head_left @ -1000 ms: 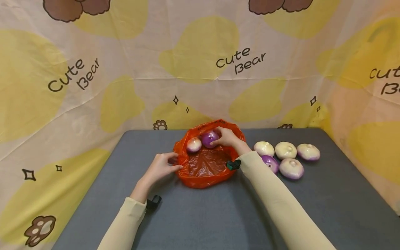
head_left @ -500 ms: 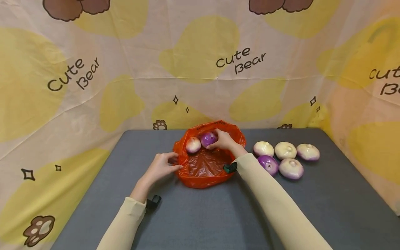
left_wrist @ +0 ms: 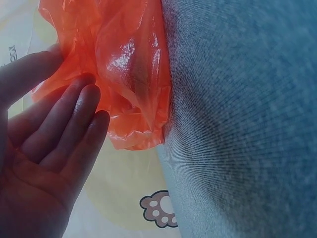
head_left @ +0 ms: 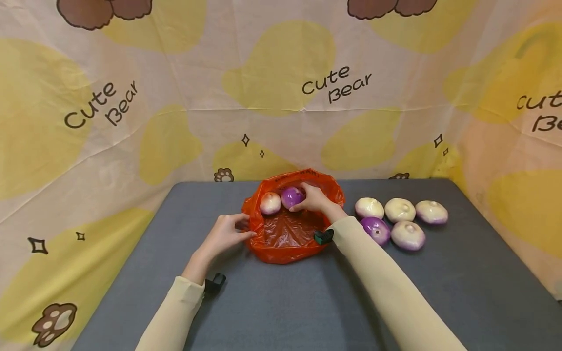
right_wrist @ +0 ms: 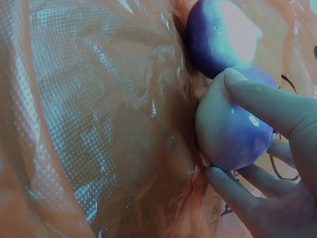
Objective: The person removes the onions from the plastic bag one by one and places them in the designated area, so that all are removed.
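Observation:
An orange-red plastic bag [head_left: 285, 256] lies with its mouth spread wide on the grey table. Inside, against its back wall, a white and purple onion [head_left: 270, 203] sits to the left of a purple onion [head_left: 291, 197]. My right hand [head_left: 317, 199] reaches into the bag and holds the purple onion; the right wrist view shows the thumb [right_wrist: 262, 96] over it and fingers below. The two onions touch. My left hand [head_left: 225, 234] rests against the bag's outer left side, fingers fairly straight; the left wrist view shows its fingertips [left_wrist: 88, 94] at the plastic.
Right of the bag, several more onions [head_left: 409, 236] stand in two rows on the table [head_left: 281, 302], one [head_left: 375, 231] partly behind the right sleeve. A patterned cloth [head_left: 281, 68] hangs behind the table and along both sides.
My right hand has shifted slightly left and toward me with the purple onion, drawing it close to the other one. My left hand stays at the bag's side.

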Motion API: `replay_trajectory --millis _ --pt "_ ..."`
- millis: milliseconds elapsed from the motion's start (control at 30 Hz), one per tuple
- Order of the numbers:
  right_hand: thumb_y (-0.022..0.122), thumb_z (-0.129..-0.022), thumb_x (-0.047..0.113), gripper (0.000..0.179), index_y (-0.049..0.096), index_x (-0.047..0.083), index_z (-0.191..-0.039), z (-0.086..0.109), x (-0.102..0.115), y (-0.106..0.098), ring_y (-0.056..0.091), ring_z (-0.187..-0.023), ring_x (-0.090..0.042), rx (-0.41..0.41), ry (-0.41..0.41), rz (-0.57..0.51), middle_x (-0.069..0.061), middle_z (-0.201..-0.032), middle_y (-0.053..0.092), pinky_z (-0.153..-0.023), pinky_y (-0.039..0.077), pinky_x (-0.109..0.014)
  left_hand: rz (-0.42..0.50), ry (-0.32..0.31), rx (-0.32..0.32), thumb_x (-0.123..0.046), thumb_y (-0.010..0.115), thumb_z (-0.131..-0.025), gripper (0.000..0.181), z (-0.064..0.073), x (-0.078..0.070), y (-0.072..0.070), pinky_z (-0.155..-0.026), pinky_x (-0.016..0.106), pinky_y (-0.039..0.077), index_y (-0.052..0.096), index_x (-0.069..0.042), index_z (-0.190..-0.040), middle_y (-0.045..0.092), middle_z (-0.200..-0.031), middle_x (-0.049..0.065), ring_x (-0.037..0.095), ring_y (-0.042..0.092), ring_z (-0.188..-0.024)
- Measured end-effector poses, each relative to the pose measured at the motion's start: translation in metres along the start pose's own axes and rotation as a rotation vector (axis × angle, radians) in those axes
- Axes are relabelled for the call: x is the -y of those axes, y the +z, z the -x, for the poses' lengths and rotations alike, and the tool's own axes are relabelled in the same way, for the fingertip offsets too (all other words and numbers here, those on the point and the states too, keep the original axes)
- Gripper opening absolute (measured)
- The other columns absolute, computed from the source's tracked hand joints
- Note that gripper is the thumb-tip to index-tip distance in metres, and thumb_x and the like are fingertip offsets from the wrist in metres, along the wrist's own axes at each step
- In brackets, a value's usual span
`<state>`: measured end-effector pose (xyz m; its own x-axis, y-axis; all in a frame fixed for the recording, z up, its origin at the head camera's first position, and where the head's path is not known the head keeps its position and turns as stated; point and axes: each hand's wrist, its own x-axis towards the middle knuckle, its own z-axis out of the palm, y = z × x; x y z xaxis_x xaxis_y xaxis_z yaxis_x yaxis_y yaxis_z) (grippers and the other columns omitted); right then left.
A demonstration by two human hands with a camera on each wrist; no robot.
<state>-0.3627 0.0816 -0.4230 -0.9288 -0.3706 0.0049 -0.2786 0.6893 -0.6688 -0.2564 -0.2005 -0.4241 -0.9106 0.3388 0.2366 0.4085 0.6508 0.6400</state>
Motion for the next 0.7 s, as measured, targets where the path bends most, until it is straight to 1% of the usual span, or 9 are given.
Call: replay_trajectory --millis 233,500,700 --pt "0.082 -0.072 0.033 0.073 0.047 0.010 -0.133 0.002 -0.002 -0.002 0.054 -0.115 -0.027 0.013 -0.003 0.011 -0.011 -0.126 0.056 -0.101 0.045 -0.042 -0.004 -0.005 0.001 -0.023 0.079 -0.078 0.035 0.001 -0.002 0.000 -0.076 0.034 0.057 0.069 -0.007 -0.107 0.072 -0.093 0.004 0.014 0.068 -0.084" --pt "0.080 -0.074 0.035 0.076 0.045 0.010 -0.136 0.009 -0.002 -0.006 0.053 -0.117 -0.028 0.035 -0.011 0.013 -0.011 -0.130 0.055 -0.102 0.044 -0.043 -0.011 -0.002 0.002 -0.023 0.079 -0.078 0.035 0.001 -0.003 0.000 -0.076 0.034 0.057 0.069 -0.007 -0.107 0.072 -0.092 0.004 0.015 0.068 -0.084" --pt "0.081 -0.073 0.037 0.079 0.044 0.010 -0.138 0.013 -0.001 -0.009 0.054 -0.117 -0.027 0.049 -0.013 0.025 -0.010 -0.132 0.055 -0.101 0.045 -0.041 -0.013 -0.009 0.004 -0.024 0.079 -0.077 0.035 0.001 -0.004 -0.001 -0.076 0.034 0.057 0.069 -0.007 -0.106 0.072 -0.092 0.004 0.015 0.068 -0.084"
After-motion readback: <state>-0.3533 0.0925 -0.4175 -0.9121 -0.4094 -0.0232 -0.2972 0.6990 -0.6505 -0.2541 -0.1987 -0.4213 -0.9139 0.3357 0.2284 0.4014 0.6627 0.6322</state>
